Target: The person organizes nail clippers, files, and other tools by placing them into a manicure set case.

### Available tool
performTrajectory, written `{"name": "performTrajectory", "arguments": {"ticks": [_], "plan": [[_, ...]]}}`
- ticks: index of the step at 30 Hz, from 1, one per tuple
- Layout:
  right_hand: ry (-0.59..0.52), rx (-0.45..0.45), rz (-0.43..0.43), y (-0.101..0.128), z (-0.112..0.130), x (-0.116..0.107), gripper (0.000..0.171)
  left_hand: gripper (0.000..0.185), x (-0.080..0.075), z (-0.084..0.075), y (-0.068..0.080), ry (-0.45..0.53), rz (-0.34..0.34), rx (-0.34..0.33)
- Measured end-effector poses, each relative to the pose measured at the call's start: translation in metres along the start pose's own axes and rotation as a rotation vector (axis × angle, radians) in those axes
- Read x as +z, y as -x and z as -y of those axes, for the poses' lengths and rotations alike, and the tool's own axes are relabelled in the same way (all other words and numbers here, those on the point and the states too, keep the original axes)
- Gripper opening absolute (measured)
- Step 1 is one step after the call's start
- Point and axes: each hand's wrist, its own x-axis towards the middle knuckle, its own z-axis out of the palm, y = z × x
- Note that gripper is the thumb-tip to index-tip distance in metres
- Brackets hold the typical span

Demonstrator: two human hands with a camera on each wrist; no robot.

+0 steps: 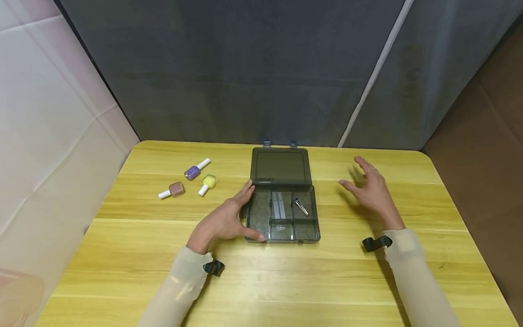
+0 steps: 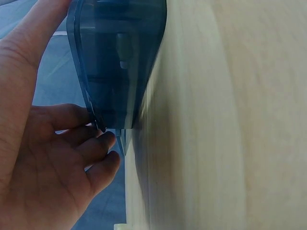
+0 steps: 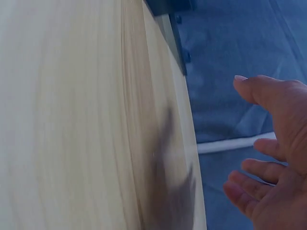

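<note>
A translucent dark organizer box (image 1: 258, 213) lies on the table with its lid (image 1: 280, 165) folded back, away from me. My left hand (image 1: 224, 222) grips the box's left side, thumb on the front edge and fingertips at the far left corner. In the left wrist view, the fingers (image 2: 103, 172) bend at the box's end. A nail clipper (image 1: 301, 207) lies in the back right compartment. Two pale flat strips (image 1: 278, 205) lie side by side in the back middle one. My right hand (image 1: 372, 190) hovers right of the box, fingers spread, holding nothing.
Three nail polish bottles with white caps lie left of the box: purple (image 1: 192, 172), yellow (image 1: 210, 181) and brownish pink (image 1: 177, 189). A grey curtain (image 1: 245, 81) hangs behind the wooden table (image 1: 278, 290). Cloth walls stand at both sides.
</note>
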Motion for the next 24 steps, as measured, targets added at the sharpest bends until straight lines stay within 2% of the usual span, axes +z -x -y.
{"name": "performTrajectory", "arguments": {"ticks": [17, 24], "plan": [[-0.023, 0.153, -0.080, -0.008, -0.029, -0.015, 0.088, 0.140, -0.001, 0.002, 0.001, -0.007, -0.001, -0.005], [-0.065, 0.205, -0.083, -0.010, -0.043, -0.020, 0.088, 0.139, 0.000, 0.003, -0.001, 0.000, -0.001, 0.012]]}}
